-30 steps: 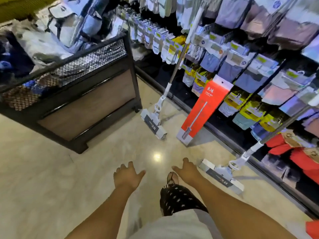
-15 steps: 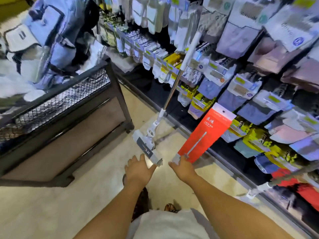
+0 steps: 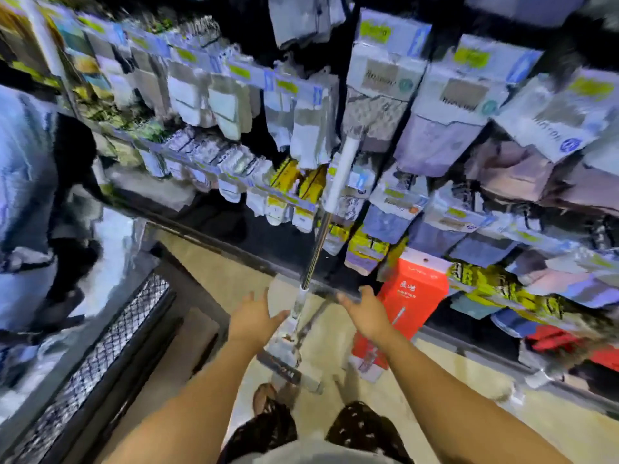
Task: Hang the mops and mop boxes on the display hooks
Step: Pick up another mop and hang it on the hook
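Note:
A mop (image 3: 320,239) leans against the display rack, its white-and-silver handle rising from a flat grey head (image 3: 288,361) on the floor. A red mop box (image 3: 407,303) stands tilted against the rack just right of it. My left hand (image 3: 253,318) is stretched out with fingers spread, just left of the mop's lower shaft, thumb close to it. My right hand (image 3: 366,313) reaches out open between the shaft and the red box, partly in front of the box. Neither hand holds anything. The picture is blurred.
The rack (image 3: 435,128) ahead is packed with hanging packs of socks and cloths. A black mesh-sided bin (image 3: 110,343) stands at the lower left. A bag display (image 3: 26,182) is at the far left. Beige floor (image 3: 207,262) runs between bin and rack.
I have moved closer to the rack and the view has tilted up. Both hands have risen and spread either side of the mop's lower shaft. The second mop at right has left view.

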Tool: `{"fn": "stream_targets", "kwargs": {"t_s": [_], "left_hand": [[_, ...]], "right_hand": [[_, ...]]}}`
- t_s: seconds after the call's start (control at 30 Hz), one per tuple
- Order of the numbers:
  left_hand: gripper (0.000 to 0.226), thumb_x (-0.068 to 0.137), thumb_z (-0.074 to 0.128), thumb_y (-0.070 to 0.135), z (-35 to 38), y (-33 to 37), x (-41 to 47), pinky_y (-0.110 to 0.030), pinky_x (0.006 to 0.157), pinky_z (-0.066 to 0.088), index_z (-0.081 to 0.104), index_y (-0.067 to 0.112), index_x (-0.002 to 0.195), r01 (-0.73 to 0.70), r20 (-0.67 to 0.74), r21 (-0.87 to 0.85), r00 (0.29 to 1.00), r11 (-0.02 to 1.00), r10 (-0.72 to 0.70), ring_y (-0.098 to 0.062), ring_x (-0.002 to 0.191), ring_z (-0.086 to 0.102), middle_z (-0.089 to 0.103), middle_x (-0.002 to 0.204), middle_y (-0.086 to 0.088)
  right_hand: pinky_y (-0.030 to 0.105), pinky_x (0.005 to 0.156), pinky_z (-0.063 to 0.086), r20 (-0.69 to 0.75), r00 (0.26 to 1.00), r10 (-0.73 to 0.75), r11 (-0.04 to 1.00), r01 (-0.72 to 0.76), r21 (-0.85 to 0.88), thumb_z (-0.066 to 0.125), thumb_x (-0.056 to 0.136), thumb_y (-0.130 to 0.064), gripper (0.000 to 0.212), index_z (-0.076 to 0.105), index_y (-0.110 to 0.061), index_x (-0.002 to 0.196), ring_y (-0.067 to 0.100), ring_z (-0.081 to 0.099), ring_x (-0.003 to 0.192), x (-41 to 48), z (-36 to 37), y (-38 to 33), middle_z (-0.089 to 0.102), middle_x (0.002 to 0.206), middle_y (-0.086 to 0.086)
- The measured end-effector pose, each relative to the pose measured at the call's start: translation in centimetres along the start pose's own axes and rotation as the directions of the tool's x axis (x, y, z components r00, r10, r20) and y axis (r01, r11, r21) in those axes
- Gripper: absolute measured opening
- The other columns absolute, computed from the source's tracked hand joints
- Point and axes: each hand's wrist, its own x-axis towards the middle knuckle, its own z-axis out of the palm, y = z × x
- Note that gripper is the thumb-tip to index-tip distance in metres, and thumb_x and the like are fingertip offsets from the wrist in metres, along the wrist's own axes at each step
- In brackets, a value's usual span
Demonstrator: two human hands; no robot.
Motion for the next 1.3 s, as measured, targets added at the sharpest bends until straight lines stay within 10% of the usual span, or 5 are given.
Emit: {"fn": "stream_targets", "kwargs": {"t_s": [0.3, 0.6, 0.73, 0.93, 1.3], "left_hand": [[0.084, 0.081, 0.070, 0.052, -7.2, 9.8, 10.7, -0.043, 0.109, 0.038, 0.036, 0.013, 0.147, -0.262, -0.100, -0.377, 0.965, 0.889, 0.242, -0.030, 0.136, 0.039, 0.042, 0.148, -0.012], [0.075, 0.082, 0.073, 0.041, -8.8, 15.5, 19.8, -0.033, 0.100, 0.039, 0.042, 0.010, 0.143, -0.191, -0.099, -0.569, 0.981, 0.800, 0.164, -0.027, 0.131, 0.047, 0.049, 0.144, -0.008], [0.046, 0.089, 0.067, 0.039, -7.5, 16.6, 22.5, -0.018, 0.076, 0.042, 0.061, 0.006, 0.120, -0.196, -0.028, -0.649, 0.972, 0.735, 0.235, -0.013, 0.094, 0.061, 0.066, 0.109, -0.006], [0.040, 0.093, 0.056, 0.045, -4.9, 16.8, 22.2, -0.028, 0.072, 0.042, 0.066, 0.006, 0.094, -0.238, -0.109, -0.688, 0.968, 0.686, 0.226, -0.014, 0.078, 0.056, 0.066, 0.085, -0.010], [0.018, 0.095, 0.059, 0.031, -5.5, 12.2, 16.2, -0.016, 0.061, 0.039, 0.065, 0.017, 0.086, -0.307, -0.150, -0.714, 0.945, 0.630, 0.290, -0.002, 0.063, 0.051, 0.060, 0.073, 0.006]], "right_hand": [[0.036, 0.084, 0.041, -0.209, 0.968, -0.136, 0.965, 0.177, 0.194, 0.058, 0.097, -0.037, 0.059, 0.038, -0.004, 0.141, 0.032, 0.054, 0.118, 7.7, -10.0, -10.7, 0.052, 0.133, 0.017], [0.041, 0.102, 0.045, -0.188, 0.962, -0.197, 0.944, 0.238, 0.230, 0.064, 0.095, -0.031, 0.064, 0.035, -0.003, 0.145, 0.031, 0.051, 0.127, 16.4, -13.9, -14.5, 0.047, 0.143, 0.015], [0.039, 0.100, 0.047, -0.166, 0.959, -0.230, 0.924, 0.269, 0.272, 0.067, 0.093, -0.026, 0.050, 0.048, -0.003, 0.133, 0.026, 0.057, 0.116, 19.5, -13.6, -15.1, 0.058, 0.124, 0.013], [0.014, 0.050, 0.038, -0.159, 0.929, -0.334, 0.879, 0.368, 0.304, 0.067, 0.093, -0.019, 0.019, 0.052, -0.009, 0.087, -0.001, 0.049, 0.058, 20.2, -12.6, -14.9, 0.051, 0.069, -0.007], [0.036, 0.082, 0.055, -0.216, 0.914, -0.342, 0.847, 0.400, 0.351, 0.069, 0.090, -0.020, 0.028, 0.065, 0.001, 0.108, 0.021, 0.067, 0.090, 12.7, -9.3, -14.5, 0.070, 0.101, 0.011]]}}
